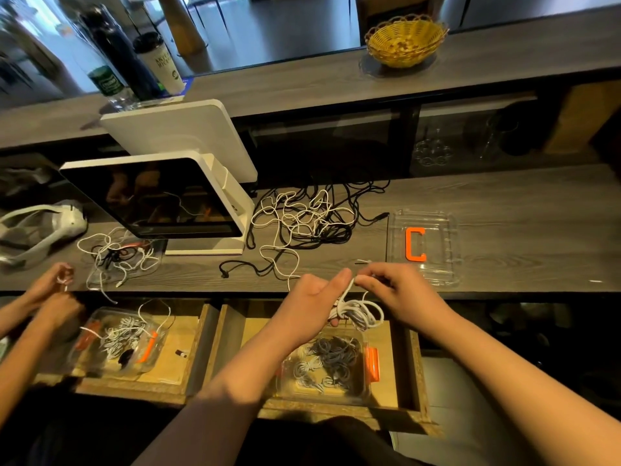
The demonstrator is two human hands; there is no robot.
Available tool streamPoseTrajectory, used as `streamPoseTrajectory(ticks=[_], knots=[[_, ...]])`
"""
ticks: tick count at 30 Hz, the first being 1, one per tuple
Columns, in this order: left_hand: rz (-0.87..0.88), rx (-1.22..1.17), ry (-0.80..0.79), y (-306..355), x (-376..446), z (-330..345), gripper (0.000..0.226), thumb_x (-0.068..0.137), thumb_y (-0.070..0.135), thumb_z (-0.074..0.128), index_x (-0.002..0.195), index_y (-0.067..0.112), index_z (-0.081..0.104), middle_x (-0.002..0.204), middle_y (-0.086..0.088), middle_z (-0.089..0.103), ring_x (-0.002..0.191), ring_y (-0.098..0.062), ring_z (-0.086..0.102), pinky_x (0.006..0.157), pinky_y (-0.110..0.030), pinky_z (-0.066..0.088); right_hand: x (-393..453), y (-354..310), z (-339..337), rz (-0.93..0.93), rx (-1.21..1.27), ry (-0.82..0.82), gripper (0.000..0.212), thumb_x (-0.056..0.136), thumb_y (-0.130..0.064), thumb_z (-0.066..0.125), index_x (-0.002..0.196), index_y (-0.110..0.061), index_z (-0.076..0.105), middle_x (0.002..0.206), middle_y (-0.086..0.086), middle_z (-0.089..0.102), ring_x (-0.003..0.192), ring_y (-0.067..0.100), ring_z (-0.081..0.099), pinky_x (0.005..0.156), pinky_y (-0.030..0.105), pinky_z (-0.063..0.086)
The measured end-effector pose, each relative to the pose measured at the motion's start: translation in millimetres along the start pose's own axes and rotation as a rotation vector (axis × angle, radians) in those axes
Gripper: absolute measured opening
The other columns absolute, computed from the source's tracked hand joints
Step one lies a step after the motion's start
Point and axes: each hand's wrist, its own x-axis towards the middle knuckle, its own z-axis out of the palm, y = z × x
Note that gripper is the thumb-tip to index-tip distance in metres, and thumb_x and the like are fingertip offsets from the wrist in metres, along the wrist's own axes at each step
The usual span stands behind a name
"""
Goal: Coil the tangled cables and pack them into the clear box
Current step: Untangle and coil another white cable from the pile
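My left hand grips a bundle of white cable loops just past the counter's front edge. My right hand pinches the same white cable near its top, thumb and fingers closed on the strand. Its free length runs up to a tangle of white and black cables on the grey counter. Below my hands, a clear box with an orange latch sits in an open wooden drawer and holds several coiled cables. A clear lid with an orange C-shaped clip lies on the counter to the right.
A white point-of-sale screen stands left of the tangle. Another person's hands work on a cable at far left, beside a smaller tangle and a second clear box in a drawer. A yellow basket sits on the upper shelf.
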Motion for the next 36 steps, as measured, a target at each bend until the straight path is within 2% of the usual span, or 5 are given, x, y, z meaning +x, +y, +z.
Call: streamPoseTrajectory(ticks=[5, 12, 18, 29, 36], knots=[[-0.021, -0.223, 0.251, -2, 3, 2, 0.061, 0.101, 0.043, 0.048, 0.051, 0.01, 0.052, 0.042, 0.002, 0.046, 0.038, -0.005, 0.047, 0.044, -0.016, 0.038, -4, -8, 13, 0.033, 0.018, -0.102, 0.017, 0.096, -0.032, 0.06, 0.088, -0.046, 0.065, 0.085, -0.006, 0.072, 0.08, 0.01, 0.065, 0.077, 0.043, 0.055], [-0.206, -0.513, 0.583, -23, 10, 9, 0.041, 0.09, 0.042, 0.07, 0.075, 0.005, 0.066, 0.063, -0.012, 0.051, 0.054, -0.019, 0.048, 0.056, -0.029, 0.039, -22, -15, 34, 0.056, -0.023, -0.182, 0.026, 0.1, -0.042, 0.052, 0.09, -0.028, 0.071, 0.075, -0.003, 0.068, 0.07, 0.011, 0.061, 0.069, 0.035, 0.05], [-0.118, -0.326, 0.753, -22, 13, 23, 0.05, 0.095, 0.028, 0.066, 0.055, 0.011, 0.042, 0.05, -0.002, 0.03, 0.047, -0.011, 0.026, 0.046, -0.025, 0.023, -25, -29, 40, -0.043, -0.151, -0.213, 0.029, 0.101, -0.042, 0.049, 0.087, -0.025, 0.067, 0.067, -0.004, 0.062, 0.062, 0.01, 0.057, 0.061, 0.028, 0.046], [0.087, 0.328, 0.527, -46, 17, 21, 0.064, 0.099, 0.038, 0.058, 0.044, 0.017, 0.034, 0.042, 0.001, 0.029, 0.045, -0.017, 0.028, 0.051, -0.039, 0.028, -29, -49, 26, -0.183, -0.34, -0.136, 0.019, 0.103, -0.034, 0.042, 0.101, -0.025, 0.059, 0.088, -0.011, 0.059, 0.083, 0.014, 0.06, 0.072, 0.033, 0.049], [0.075, 0.089, 0.281, -21, 5, 26, 0.062, 0.096, 0.055, 0.042, 0.044, 0.021, 0.045, 0.039, 0.008, 0.038, 0.041, -0.008, 0.033, 0.048, -0.034, 0.026, -18, -26, 4, -0.26, -0.295, 0.141, 0.044, 0.094, -0.056, 0.038, 0.096, -0.024, 0.067, 0.085, -0.01, 0.061, 0.076, 0.01, 0.06, 0.064, 0.039, 0.055]])
